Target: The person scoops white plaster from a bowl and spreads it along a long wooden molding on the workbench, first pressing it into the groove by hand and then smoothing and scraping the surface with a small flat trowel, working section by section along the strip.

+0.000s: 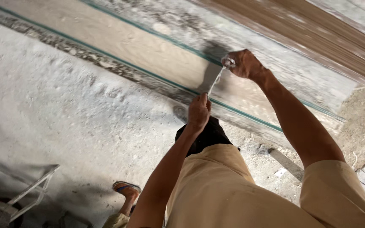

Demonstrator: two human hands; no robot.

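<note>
The right hand (243, 64) is closed around the upper end of a thin pale strip (214, 81), which looks like tape or film, and the left hand (199, 111) pinches its lower end between thumb and fingers, so that the strip runs taut between them across the face of a long wooden board (148, 50). The board lies slantwise over a dusty concrete floor (64, 118), with a green line (119, 61) along its edge. The strip seems light, limp and easy to tear or crease; it probably keeps its line only under tension, so the two ends, where the hands already grip, look like the sensible places to hold it. The board seems stiff and heavy, with a powdery, mottled coating that may make it slippery. Motion blur smears the right hand's fingers, so what they clutch beyond the strip is unclear, and whether the strip sticks to the board cannot be told. The board's ends are cut off. A sandalled foot (126, 188) and a metal frame (26, 190) show at the lower left.
</note>
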